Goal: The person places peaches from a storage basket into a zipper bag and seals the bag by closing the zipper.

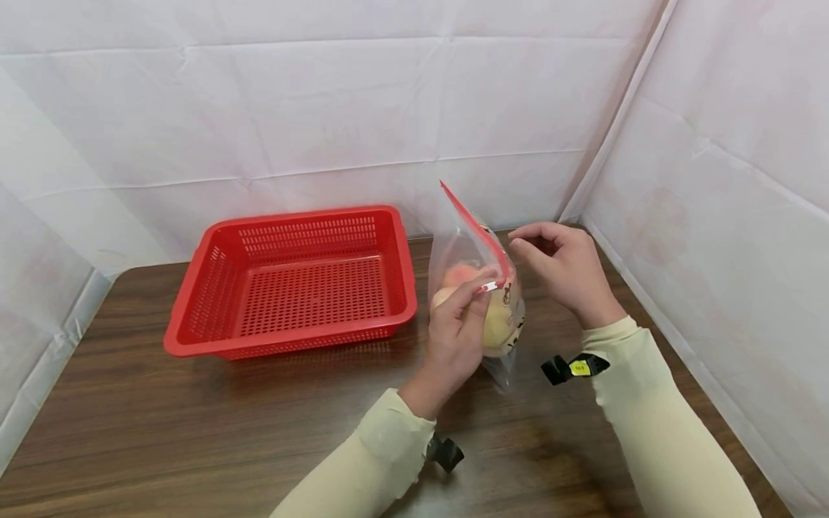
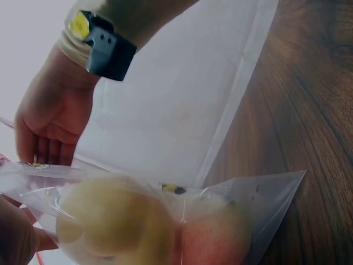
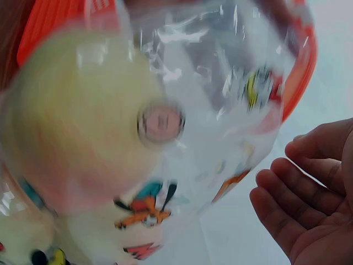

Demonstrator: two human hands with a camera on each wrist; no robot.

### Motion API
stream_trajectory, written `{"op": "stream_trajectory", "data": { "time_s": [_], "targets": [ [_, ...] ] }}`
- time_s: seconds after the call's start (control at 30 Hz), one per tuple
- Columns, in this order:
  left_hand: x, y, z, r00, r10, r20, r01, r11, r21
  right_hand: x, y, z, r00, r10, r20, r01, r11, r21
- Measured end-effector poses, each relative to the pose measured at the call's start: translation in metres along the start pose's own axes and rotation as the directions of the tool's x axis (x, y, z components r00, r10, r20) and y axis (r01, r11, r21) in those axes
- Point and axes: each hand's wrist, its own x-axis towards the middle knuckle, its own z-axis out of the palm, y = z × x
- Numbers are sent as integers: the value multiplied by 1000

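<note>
A clear zip bag (image 1: 442,248) with cartoon prints stands on the table, holding several yellow and pink fruits (image 1: 499,324) that look like peaches. Along its top runs a red zip strip (image 1: 475,227), with a white slider (image 1: 490,286) at the near end. My left hand (image 1: 456,342) pinches the bag's top edge beside that slider. To the right of the bag, my right hand (image 1: 566,270) hovers with loosely bent fingers and nothing in them. In the right wrist view, the fingertips (image 3: 265,179) are apart from the plastic. One pink-red fruit (image 2: 216,237) shows low in the bag in the left wrist view.
A red plastic basket (image 1: 291,321) with perforated walls stands left of the bag, with no items visible inside. The brown wooden table (image 1: 259,432) is bordered by white cloth walls (image 1: 324,108) behind and at both sides.
</note>
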Motion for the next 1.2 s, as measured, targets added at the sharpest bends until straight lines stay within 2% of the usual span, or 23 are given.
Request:
{"op": "stream_trajectory", "data": {
  "time_s": [0.2, 0.47, 0.7, 0.87, 1.1, 1.2],
  "targets": [
    [0, -1, -6, 996, -87, 25, 89, 993, -76, 23, 14, 3, 991, 89, 100, -90, 996, 5],
    [-1, -3, -14, 982, -169, 87, 182, 967, -176, 46, 25, 11, 959, 169, 226, -180, 983, 29],
    [-3, -6, -17, 979, -172, 109, 193, 954, -229, 67, 31, 19, 912, 220, 346, -225, 974, -27],
    [-5, -6, -19, 975, -195, 102, 213, 954, -213, 81, 32, 25, 870, 244, 428, -252, 967, -37],
    [-8, -8, -19, 974, -186, 126, 210, 954, -213, 97, 31, 30, 814, 265, 518, -343, 937, 61],
    [-8, -9, -19, 970, -197, 142, 224, 953, -204, 104, 29, 33, 801, 237, 549, -361, 924, 128]
  ]
}}
